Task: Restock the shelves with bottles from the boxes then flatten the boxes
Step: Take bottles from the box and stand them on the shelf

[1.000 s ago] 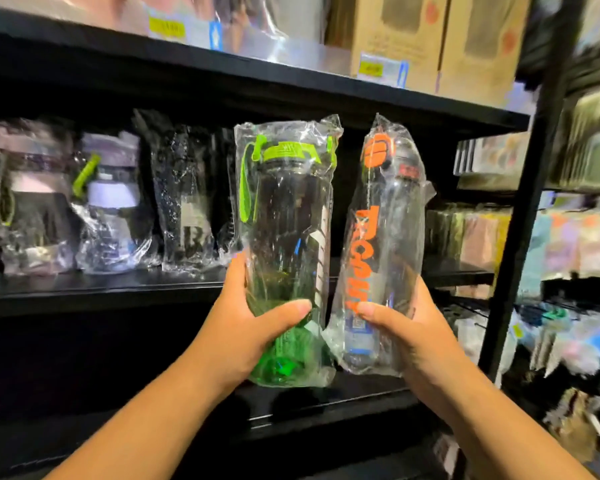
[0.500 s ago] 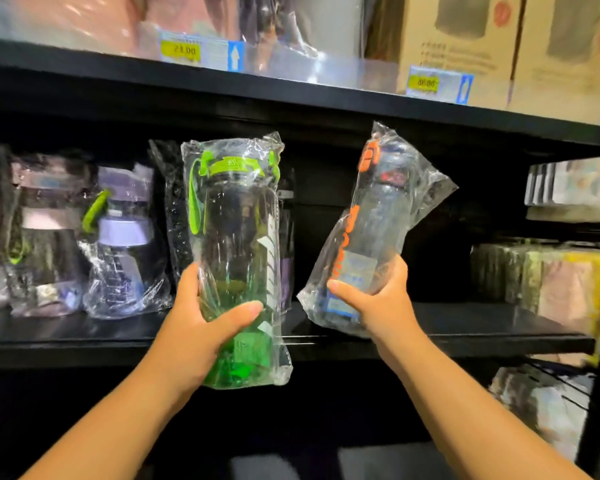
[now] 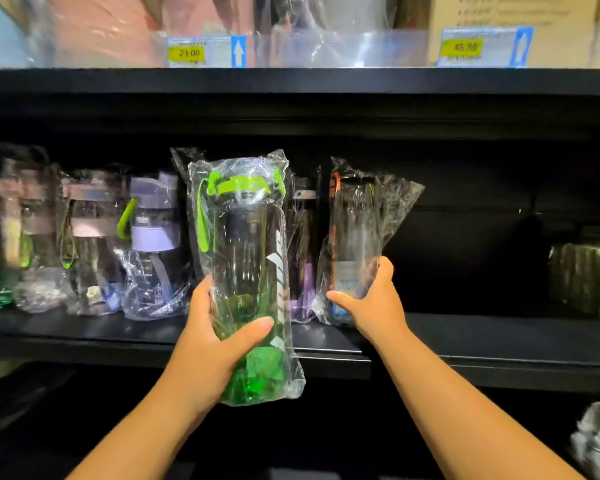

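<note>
Green-capped bottle (image 3: 243,258): clear body, lime lid and carry strap, green base, sealed in a loose clear bag. You hold it upright in your left hand (image 3: 215,344), with the fingers behind and the thumb curled across the front, low on the body. It hangs in front of the middle shelf (image 3: 482,337), its base below the shelf's front edge and resting on nothing.

Orange-trimmed bottle (image 3: 354,230): clear, slimmer, also bagged, blurred. Your right hand (image 3: 371,306) grips its lower part, thumb at the front and fingers wrapped round the right side. It stands upright over the middle shelf, to the right of the green-capped bottle. You cannot tell whether its base touches the board, because your hand covers it.

Shelf stock: a row of bagged bottles to the left, among them a purple-lidded bottle (image 3: 155,233) with a lime loop. A dark bottle (image 3: 303,244) with a purple base stands further back, between the two you hold.

Upper shelf (image 3: 291,81): left price label (image 3: 207,51) reads 23.00. Right price label (image 3: 485,46) is blurred, with a cardboard box (image 3: 520,12) behind it.
</note>
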The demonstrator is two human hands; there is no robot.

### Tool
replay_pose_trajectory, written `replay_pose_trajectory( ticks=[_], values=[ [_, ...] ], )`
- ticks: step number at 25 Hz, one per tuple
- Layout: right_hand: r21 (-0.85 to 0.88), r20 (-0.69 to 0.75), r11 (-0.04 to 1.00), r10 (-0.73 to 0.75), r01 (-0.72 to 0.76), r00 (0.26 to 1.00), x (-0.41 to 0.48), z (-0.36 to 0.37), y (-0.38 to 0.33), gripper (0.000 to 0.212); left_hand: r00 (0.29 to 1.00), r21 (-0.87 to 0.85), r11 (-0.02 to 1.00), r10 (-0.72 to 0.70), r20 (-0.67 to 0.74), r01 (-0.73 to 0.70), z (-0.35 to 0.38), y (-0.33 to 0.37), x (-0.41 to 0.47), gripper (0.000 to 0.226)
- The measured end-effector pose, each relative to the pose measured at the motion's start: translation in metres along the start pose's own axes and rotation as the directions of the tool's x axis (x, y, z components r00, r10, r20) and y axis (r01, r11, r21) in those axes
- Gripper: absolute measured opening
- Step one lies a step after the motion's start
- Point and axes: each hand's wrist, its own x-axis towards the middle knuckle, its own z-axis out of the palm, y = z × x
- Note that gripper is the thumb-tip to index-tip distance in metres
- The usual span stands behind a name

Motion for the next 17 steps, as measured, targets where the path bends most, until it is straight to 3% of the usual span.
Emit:
replay_pose_trajectory(
  ticks=[4,6,8,12,14,17],
  values=[
    [0.085,-0.026,0.994,0.065,-0.062,0.998,-0.001,-0.001,0.003,0.117,0.999,-0.01,1.0,0.011,0.042,-0.011,0.015,0.011,-0.004,0.12],
    [0.163,-0.157,0.984,0.094,-0.068,0.983,-0.011,-0.01,-0.003,0.104,0.996,-0.02,1.0,0.022,0.083,-0.02,0.025,0.019,-0.004,0.111],
    [0.346,-0.212,0.938,0.066,0.012,0.975,-0.031,-0.025,-0.012,0.082,0.989,-0.061,0.998,0.038,0.141,-0.03,0.04,0.033,-0.008,0.093],
    [0.709,0.087,0.704,-0.14,0.038,0.986,-0.072,-0.056,-0.036,0.071,0.934,-0.058,0.995,0.102,0.343,-0.087,0.085,0.041,-0.008,0.092],
    [0.75,0.051,0.658,-0.156,0.066,0.986,-0.076,-0.072,-0.037,0.058,0.898,-0.078,0.991,0.132,0.421,-0.109,0.112,0.042,-0.007,0.092],
    [0.719,-0.06,0.684,-0.114,0.122,0.992,-0.068,-0.096,-0.032,0.052,0.87,-0.068,0.986,0.165,0.465,-0.15,0.142,0.046,0.002,0.098]
  ],
)
